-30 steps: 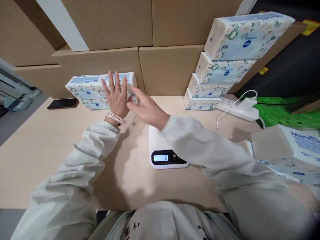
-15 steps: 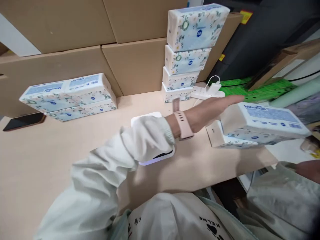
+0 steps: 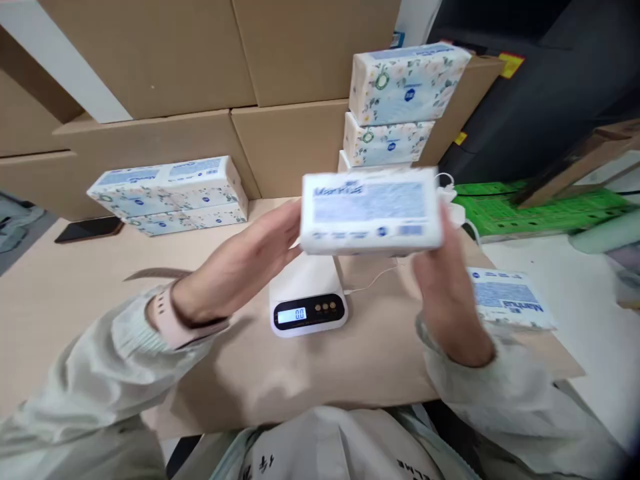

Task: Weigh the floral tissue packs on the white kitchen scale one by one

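A white and blue tissue pack (image 3: 370, 210) is held level between my two hands, above and behind a white scale (image 3: 307, 313) whose lit display reads 0.0. My left hand (image 3: 245, 263), with a pink watch strap at the wrist, presses on the pack's left end. At its right end, my right hand (image 3: 447, 287) grips it, slightly blurred. Another tissue pack (image 3: 510, 300) lies on the table to the right of my right hand, partly hidden by it.
Tissue packs (image 3: 170, 197) stand two high at the back left, beside a dark phone (image 3: 89, 229). A taller stack of packs (image 3: 410, 87) rises behind the held one. Cardboard boxes (image 3: 295, 147) line the back. A white cable (image 3: 375, 280) runs from the scale.
The upper pack on the right has been lifted and moved left over the table, now between both hands. My left arm has drawn back left, uncovering the scale. My right hand has come into view.
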Action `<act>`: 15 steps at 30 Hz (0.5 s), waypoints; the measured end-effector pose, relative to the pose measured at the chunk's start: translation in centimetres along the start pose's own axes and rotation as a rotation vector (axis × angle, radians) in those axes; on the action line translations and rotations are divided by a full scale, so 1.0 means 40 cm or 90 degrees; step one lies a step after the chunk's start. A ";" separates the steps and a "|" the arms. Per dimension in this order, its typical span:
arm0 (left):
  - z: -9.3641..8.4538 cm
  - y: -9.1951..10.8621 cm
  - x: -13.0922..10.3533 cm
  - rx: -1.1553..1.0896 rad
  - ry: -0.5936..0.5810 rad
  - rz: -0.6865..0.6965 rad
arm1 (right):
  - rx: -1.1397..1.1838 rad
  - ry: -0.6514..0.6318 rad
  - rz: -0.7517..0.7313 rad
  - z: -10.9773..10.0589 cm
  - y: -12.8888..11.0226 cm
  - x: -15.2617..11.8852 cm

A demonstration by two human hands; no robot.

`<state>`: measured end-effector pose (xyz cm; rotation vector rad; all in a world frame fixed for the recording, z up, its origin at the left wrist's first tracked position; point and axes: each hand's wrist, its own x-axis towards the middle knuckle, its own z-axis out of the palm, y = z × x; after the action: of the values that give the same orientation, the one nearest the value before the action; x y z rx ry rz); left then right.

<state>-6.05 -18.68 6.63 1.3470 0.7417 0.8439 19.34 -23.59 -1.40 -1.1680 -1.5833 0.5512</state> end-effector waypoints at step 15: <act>-0.178 -0.187 -0.151 -0.052 0.154 -0.073 | 0.183 -0.102 0.233 0.211 0.099 -0.008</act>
<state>-14.56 -20.42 -1.59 1.1302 0.9530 0.9457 13.20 -20.48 -7.71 -1.2181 -1.3692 1.0988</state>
